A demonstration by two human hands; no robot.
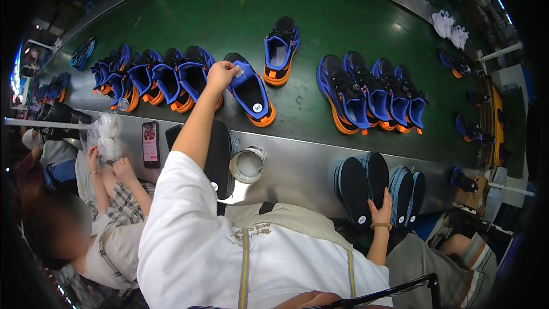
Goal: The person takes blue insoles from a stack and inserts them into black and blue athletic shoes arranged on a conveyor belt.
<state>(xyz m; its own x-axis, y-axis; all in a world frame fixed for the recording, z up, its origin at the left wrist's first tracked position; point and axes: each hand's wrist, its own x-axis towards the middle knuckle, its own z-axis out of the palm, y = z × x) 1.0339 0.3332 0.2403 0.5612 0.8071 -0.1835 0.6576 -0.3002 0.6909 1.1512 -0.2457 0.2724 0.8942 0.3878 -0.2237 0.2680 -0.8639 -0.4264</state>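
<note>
My left hand (222, 77) pinches the blue tongue of a black, blue and orange sneaker (262, 120). A dark insole with a round white sticker at the heel lies inside that shoe. My right hand (382, 212) is at the lower end of a stack of black insoles (376, 174), its thumb and fingers closed around the edge. Another insole stack (350, 189) lies just left of it. Further stacks of blue-edged insoles (401, 191) are on its right. Beyond my left hand stands a single matching sneaker (278, 54) with a pale inside.
Sneakers stand in rows on the green belt, left (166, 83) and right (366, 94). A metal ledge (297, 157) holds a tape roll (248, 165), a phone (151, 145) and black insoles (220, 163). At left, a co-worker's hands (123, 169) are near a clear plastic bag (108, 134).
</note>
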